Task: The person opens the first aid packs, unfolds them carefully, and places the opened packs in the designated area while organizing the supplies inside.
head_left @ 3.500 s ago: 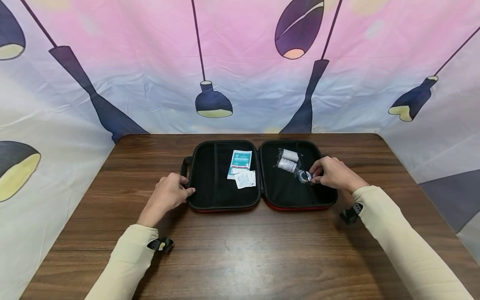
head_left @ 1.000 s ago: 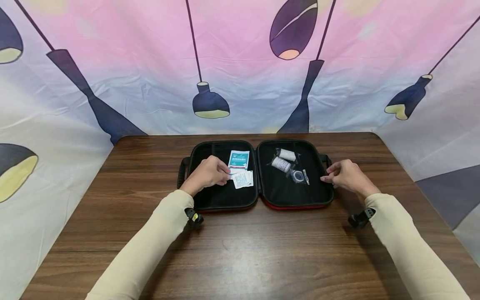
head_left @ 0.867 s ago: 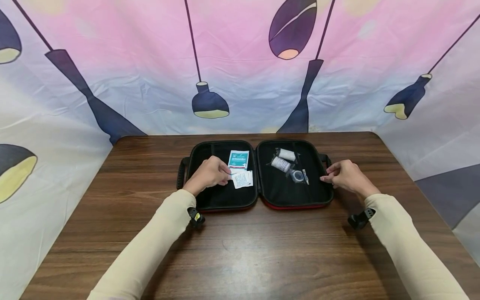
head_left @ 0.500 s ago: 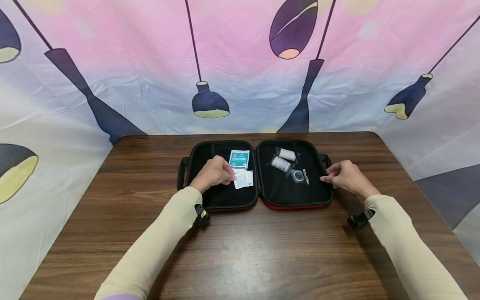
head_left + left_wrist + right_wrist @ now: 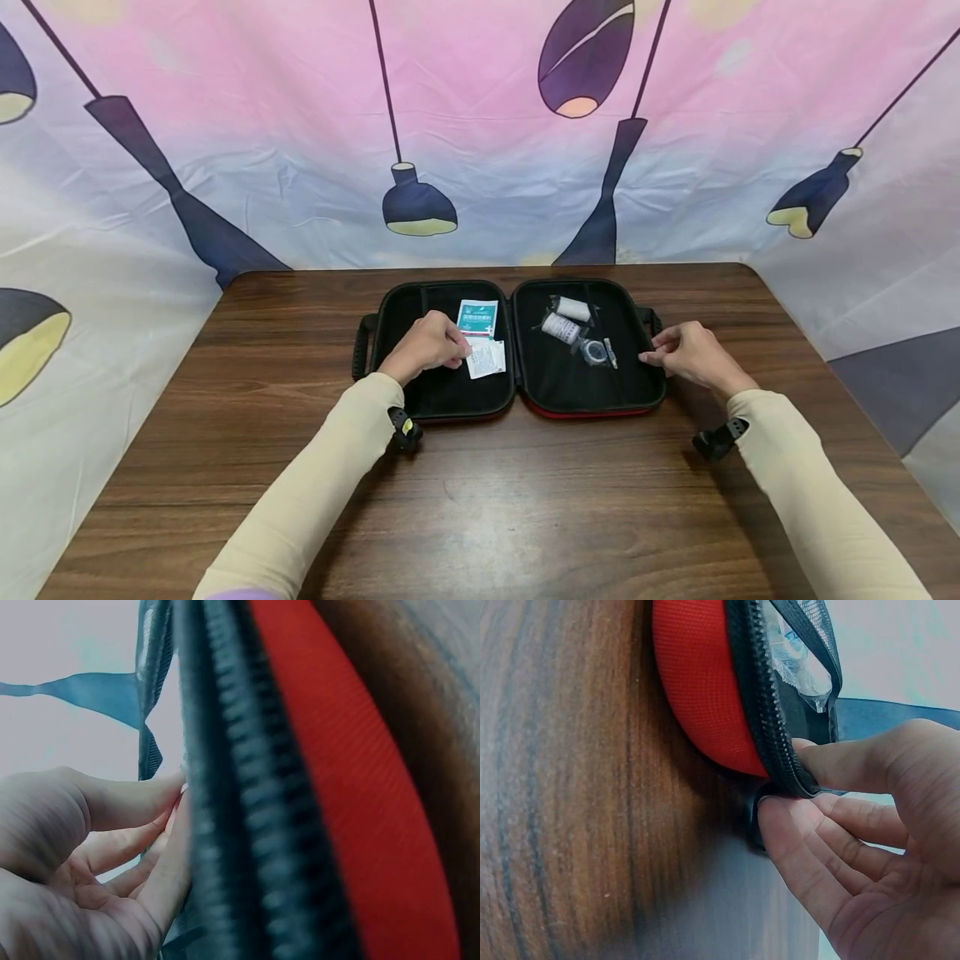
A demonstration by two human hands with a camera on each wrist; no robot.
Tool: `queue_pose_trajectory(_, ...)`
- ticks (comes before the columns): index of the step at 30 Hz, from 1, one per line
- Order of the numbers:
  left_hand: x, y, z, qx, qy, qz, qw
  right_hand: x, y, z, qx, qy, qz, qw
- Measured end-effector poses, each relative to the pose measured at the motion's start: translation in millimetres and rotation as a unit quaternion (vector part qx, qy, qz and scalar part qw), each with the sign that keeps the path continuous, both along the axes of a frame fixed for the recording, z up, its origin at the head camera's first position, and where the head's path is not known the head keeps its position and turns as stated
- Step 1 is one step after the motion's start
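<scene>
A red zip-up case with black lining lies open flat, its left half (image 5: 450,406) and right half (image 5: 592,400) side by side. My left hand (image 5: 429,343) reaches over the left half, thumb and fingertips pinching the left edge of a white sachet (image 5: 487,360). Behind it lies a teal-and-white packet (image 5: 477,317). My right hand (image 5: 690,354) grips the case's right rim near the handle; in the right wrist view the thumb is inside and the fingers (image 5: 787,832) outside the zip edge. The case wall partly hides the left fingertips in the left wrist view.
Two wrapped white bandage rolls (image 5: 561,327), a clear-bagged ring-shaped roll (image 5: 594,352) and a thin small packet (image 5: 611,353) lie in the right half. A carry handle (image 5: 363,346) sticks out at left. The wooden table (image 5: 480,500) ends at a printed curtain (image 5: 300,167).
From the case's left rim, my left hand has moved inside to the white sachet, edging right lately. My right hand has left the ring-shaped roll for the right rim.
</scene>
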State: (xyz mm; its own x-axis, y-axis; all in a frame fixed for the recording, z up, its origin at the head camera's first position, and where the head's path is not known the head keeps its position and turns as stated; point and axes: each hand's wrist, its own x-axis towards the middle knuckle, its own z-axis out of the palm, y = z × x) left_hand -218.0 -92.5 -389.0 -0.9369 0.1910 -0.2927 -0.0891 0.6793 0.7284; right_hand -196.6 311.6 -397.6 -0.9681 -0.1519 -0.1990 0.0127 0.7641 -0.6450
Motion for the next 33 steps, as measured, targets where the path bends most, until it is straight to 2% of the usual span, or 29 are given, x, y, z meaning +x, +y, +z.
queue_pose_trajectory(7, -2.2, -7.8, 2.0, 0.047, -0.015, 0.028, 0.9984, 1.9, 0.6, -2.7, 0.003, 0.006, 0.000, 1.0000)
queue_pose_trajectory(17, -7.1, -31.0, 12.2, 0.098, 0.022, 0.041, 0.9941, 1.2, 2.0, -2.9, 0.003, 0.008, 0.004, 0.9999)
queue_pose_trajectory(19, -8.2, -35.7, 13.4, 0.102, 0.031, 0.052, 0.9930, 1.1, 2.5, -2.9, 0.004, 0.008, 0.005, 1.0000)
queue_pose_trajectory(27, -13.0, -56.1, 15.1, 0.104, 0.073, 0.126, 0.9839, 1.0, 3.1, -3.8, 0.001, 0.003, 0.002, 1.0000)
queue_pose_trajectory(33, -14.5, -71.1, 15.9, 0.086, 0.105, 0.150, 0.9793, 0.9, 2.0, -1.1, -0.006, 0.001, 0.001, 1.0000)
